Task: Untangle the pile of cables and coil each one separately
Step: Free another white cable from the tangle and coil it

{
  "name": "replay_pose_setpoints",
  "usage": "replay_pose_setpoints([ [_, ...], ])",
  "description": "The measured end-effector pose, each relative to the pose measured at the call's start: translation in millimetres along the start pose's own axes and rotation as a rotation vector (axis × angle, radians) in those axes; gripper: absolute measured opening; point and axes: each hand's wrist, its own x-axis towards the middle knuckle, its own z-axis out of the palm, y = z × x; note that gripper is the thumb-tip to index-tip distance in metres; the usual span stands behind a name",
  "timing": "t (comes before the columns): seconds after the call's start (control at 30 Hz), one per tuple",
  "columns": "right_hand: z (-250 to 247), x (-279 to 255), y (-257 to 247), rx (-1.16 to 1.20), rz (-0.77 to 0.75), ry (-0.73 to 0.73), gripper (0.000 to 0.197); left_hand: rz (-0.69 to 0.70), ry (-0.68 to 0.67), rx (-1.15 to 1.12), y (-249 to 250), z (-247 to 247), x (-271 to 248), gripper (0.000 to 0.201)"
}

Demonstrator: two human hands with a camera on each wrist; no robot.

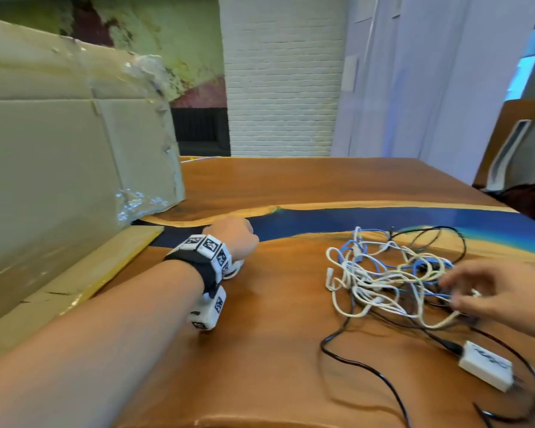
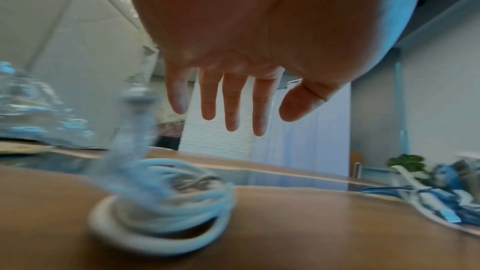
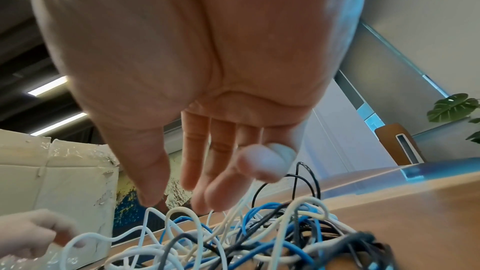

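Observation:
A tangle of white, blue and black cables (image 1: 389,274) lies on the wooden table (image 1: 269,350), right of centre. My right hand (image 1: 451,291) hovers at its right side, fingers loosely curled, thumb apart. In the right wrist view the right hand (image 3: 182,198) hangs just over the tangled cables (image 3: 259,239), and a white strand runs up past the fingers. My left hand (image 1: 244,239) is stretched far left above a small coiled white cable (image 1: 235,269). The left wrist view shows the left hand (image 2: 233,118) with straight fingers holding nothing, above the coil (image 2: 161,213).
A white charger block (image 1: 485,364) on a black lead lies near the front right. A big cardboard box (image 1: 59,149) fills the left side. A blue resin strip (image 1: 352,217) crosses the table. A chair (image 1: 507,143) and a dark bag (image 1: 528,196) stand at far right.

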Motion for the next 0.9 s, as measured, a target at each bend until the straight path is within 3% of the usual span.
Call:
replay_pose_setpoints([
  [0.1, -7, 20, -23, -0.115, -0.008, 0.034, 0.019, 0.134, 0.034, -0.108, 41, 2, -7, 0.019],
  [0.3, 11, 59, -44, -0.262, 0.018, -0.003, 0.065, 0.433, -0.031, -0.249, 124, 15, -27, 0.03],
  [0.4, 24, 69, -54, -0.32, 0.02, -0.085, 0.076, 0.513, -0.111, -0.156, 153, 28, -36, 0.052],
  [0.47, 32, 73, -55, -0.328, 0.009, -0.094, 0.067, 0.534, -0.126, -0.022, 161, 38, -38, 0.052],
  [0.57, 30, 71, -49, -0.331, -0.009, -0.083, 0.043, 0.512, -0.045, -0.024, 158, 42, -35, 0.019],
  [0.7, 11, 61, -24, -0.193, 0.057, 0.037, 0.028, 0.413, 0.089, -0.439, 137, 19, -19, 0.025],
  [0.77, -1, 57, -8, -0.095, 0.117, 0.13, 0.027, 0.253, 0.091, -0.879, 130, 2, -15, 0.024],
  [0.83, -10, 55, 6, 0.057, 0.172, 0.217, 0.034, 0.077, 0.091, -1.34, 124, -17, -19, 0.024],
  [0.9, -17, 53, 16, 0.273, 0.211, 0.314, 0.044, 0.059, 0.122, -1.524, 121, -33, -24, 0.023],
])
